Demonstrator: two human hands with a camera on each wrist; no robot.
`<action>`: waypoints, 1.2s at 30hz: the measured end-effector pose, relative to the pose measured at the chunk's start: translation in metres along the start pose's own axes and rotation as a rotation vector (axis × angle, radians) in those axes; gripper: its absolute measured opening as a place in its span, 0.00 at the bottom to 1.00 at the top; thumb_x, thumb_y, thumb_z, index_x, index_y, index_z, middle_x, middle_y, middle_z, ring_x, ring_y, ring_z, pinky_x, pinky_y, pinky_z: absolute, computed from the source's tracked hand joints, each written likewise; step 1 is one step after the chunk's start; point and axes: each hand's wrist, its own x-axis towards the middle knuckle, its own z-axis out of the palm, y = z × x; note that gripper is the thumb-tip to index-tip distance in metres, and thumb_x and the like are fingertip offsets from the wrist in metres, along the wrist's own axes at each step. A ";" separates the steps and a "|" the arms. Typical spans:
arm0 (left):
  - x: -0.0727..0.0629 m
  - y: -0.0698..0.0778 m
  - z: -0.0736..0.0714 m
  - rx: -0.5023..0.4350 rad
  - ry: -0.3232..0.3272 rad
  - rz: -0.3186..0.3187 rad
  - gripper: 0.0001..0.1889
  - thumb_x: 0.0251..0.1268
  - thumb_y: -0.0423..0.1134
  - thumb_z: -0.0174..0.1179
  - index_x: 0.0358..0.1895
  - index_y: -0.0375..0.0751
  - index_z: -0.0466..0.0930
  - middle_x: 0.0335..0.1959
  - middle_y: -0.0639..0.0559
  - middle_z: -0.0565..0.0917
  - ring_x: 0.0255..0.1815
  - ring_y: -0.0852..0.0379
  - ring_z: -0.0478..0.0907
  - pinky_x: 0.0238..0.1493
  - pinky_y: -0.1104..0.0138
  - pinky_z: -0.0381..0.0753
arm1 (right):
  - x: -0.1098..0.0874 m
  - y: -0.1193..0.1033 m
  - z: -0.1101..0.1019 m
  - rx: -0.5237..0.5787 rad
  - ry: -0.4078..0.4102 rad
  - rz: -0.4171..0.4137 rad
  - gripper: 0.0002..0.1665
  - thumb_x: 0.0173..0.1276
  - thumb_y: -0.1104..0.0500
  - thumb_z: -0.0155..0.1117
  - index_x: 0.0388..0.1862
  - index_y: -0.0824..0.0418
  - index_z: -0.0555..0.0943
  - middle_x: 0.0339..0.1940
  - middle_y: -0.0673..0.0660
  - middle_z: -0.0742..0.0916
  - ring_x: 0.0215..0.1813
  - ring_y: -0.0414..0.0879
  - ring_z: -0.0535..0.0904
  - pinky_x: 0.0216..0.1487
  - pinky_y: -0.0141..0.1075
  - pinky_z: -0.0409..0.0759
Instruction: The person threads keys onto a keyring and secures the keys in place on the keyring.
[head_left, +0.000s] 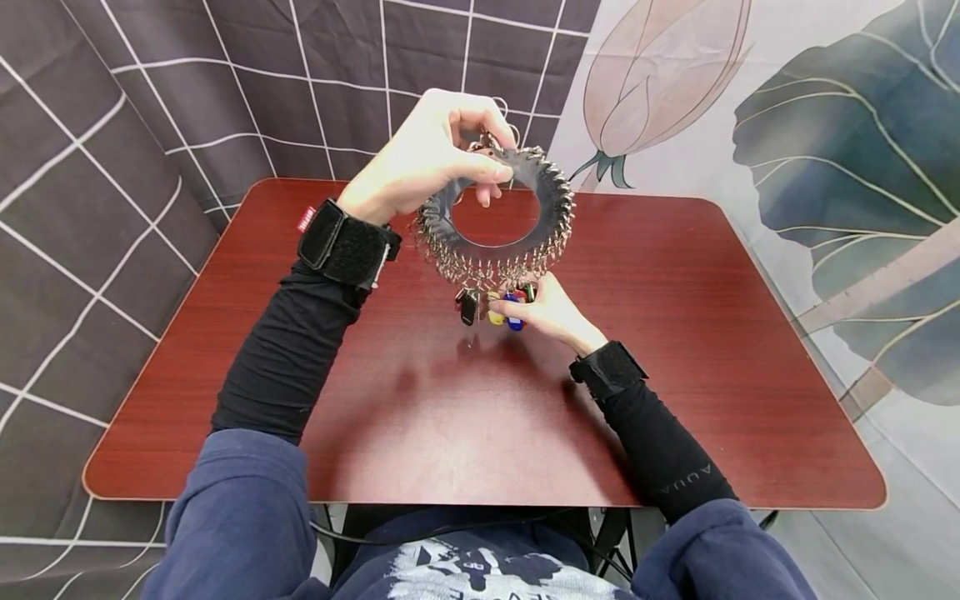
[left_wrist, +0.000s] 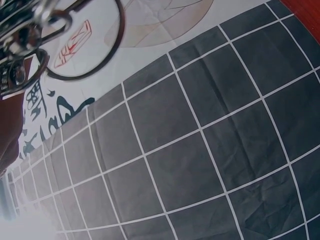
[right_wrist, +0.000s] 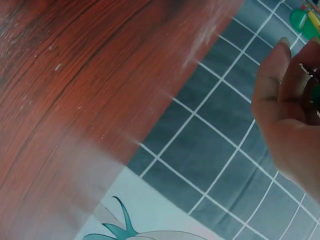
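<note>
A large flat metal ring (head_left: 553,198) with many small snap hooks round its edge hangs upright above the table. My left hand (head_left: 435,154) grips it at the top, thumb on the front face. From the bottom hooks dangle several coloured key tags, among them a black one (head_left: 468,307), a yellow one (head_left: 496,317) and a blue one (head_left: 514,322). My right hand (head_left: 558,315) pinches the tags at the right of this bunch. Bright metal loops (left_wrist: 107,62) show in the left wrist view. In the right wrist view a green tag (right_wrist: 299,19) appears beyond the fingers.
A reddish-brown wooden table (head_left: 675,400) with rounded corners lies under both hands. Behind and to the left hangs a dark grid-patterned cloth (head_left: 247,108). A light cloth with a flower and leaf print (head_left: 675,92) covers the back right.
</note>
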 end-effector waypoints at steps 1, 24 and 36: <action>0.000 0.000 0.000 0.000 0.001 -0.001 0.06 0.50 0.19 0.64 0.31 0.30 0.81 0.26 0.42 0.81 0.14 0.50 0.78 0.24 0.64 0.80 | -0.001 0.000 -0.001 -0.016 -0.001 0.011 0.10 0.58 0.54 0.71 0.34 0.58 0.83 0.28 0.50 0.85 0.31 0.37 0.75 0.36 0.29 0.73; -0.007 -0.016 0.026 0.203 0.124 -0.049 0.05 0.51 0.19 0.60 0.31 0.30 0.79 0.21 0.49 0.78 0.13 0.55 0.77 0.25 0.66 0.78 | -0.015 0.019 -0.044 -0.023 -0.289 -0.054 0.26 0.63 0.70 0.60 0.61 0.71 0.73 0.51 0.72 0.84 0.52 0.61 0.82 0.51 0.31 0.80; -0.019 -0.070 0.044 0.008 0.377 -0.082 0.06 0.53 0.18 0.58 0.32 0.28 0.78 0.25 0.51 0.77 0.13 0.58 0.77 0.24 0.66 0.81 | -0.031 0.025 -0.067 -0.169 -0.127 0.065 0.19 0.64 0.73 0.51 0.54 0.71 0.77 0.46 0.69 0.86 0.48 0.64 0.83 0.49 0.48 0.82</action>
